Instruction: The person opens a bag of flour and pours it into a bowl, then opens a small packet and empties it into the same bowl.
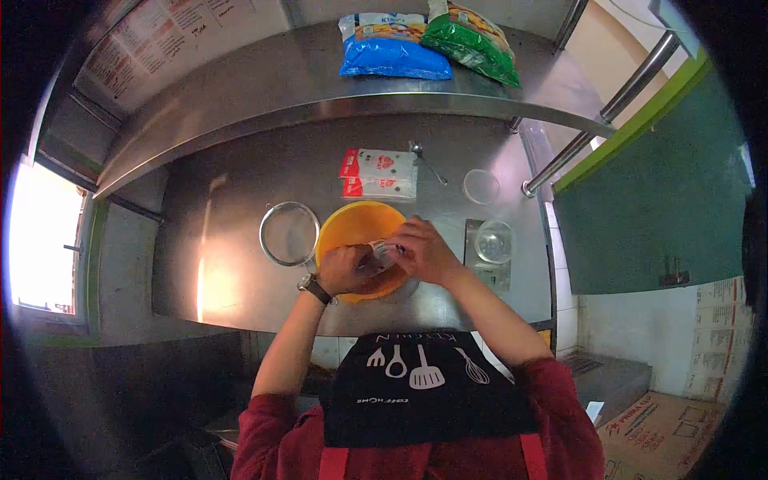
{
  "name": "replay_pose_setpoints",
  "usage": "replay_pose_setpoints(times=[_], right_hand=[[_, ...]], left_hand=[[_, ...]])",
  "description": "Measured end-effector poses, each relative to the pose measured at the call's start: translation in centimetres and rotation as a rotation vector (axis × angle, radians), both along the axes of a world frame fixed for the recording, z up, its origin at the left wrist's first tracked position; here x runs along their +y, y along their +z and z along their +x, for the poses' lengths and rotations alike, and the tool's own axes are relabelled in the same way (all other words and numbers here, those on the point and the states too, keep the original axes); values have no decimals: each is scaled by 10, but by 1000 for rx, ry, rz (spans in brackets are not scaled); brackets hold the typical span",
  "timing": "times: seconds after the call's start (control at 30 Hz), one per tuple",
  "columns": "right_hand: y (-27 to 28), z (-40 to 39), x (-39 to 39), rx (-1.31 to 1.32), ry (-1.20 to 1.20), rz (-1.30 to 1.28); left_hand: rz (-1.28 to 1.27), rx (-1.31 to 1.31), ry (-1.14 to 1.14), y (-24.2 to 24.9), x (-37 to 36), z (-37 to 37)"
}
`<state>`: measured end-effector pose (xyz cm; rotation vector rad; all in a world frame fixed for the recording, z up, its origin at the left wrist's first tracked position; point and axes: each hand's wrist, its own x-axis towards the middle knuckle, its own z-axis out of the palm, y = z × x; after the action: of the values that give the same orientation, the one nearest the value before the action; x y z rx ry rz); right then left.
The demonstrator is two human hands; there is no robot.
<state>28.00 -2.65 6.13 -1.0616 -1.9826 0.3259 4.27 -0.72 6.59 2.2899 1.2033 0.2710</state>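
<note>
Over a yellow bowl (356, 216), my two hands meet at a small clear, shiny plastic piece (379, 258), which looks like a packet; its contents cannot be made out. My left hand (346, 269), with a watch on its wrist, is closed on the left side of the plastic. From the right, my right hand (421, 250) pinches the other side with bent fingers. Both hands cover much of the bowl's inside. A round strainer (290, 262) lies just left of the bowl.
Behind the bowl are red-and-white packets (379, 174) and a metal spoon (432, 165). To the right, a clear tub (495, 242) stands on a flat kitchen scale (490, 280), with a clear lid (481, 187) farther back. A raised steel shelf (336, 108) carries blue (392, 58) and green (472, 44) bags.
</note>
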Motion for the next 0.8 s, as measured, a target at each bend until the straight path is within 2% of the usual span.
replay_pose_setpoints(times=[0.07, 0.17, 0.3, 0.37, 0.5, 0.57, 0.67, 0.8], right_hand=[[14, -12, 14, -345, 268, -353], [11, -19, 21, -475, 280, -438], [-10, -17, 44, -380, 313, -488], [-4, -16, 54, -290, 451, -621], [-4, -20, 51, -381, 400, -587], [-15, -19, 50, -283, 391, -453], [-22, -22, 50, -200, 337, -499], [-19, -26, 48, -86, 331, -440]], left_hand=[[-36, 18, -46, -3, 3, -6], [16, -43, -51, 7, 0, -8], [40, 4, -24, -2, 1, -7], [111, -104, -75, 3, 0, -8], [6, -128, -8, 13, 0, -15], [59, -160, -82, 16, 4, -21], [118, -314, -7, 25, -4, -24], [213, -284, 45, 9, -12, -33]])
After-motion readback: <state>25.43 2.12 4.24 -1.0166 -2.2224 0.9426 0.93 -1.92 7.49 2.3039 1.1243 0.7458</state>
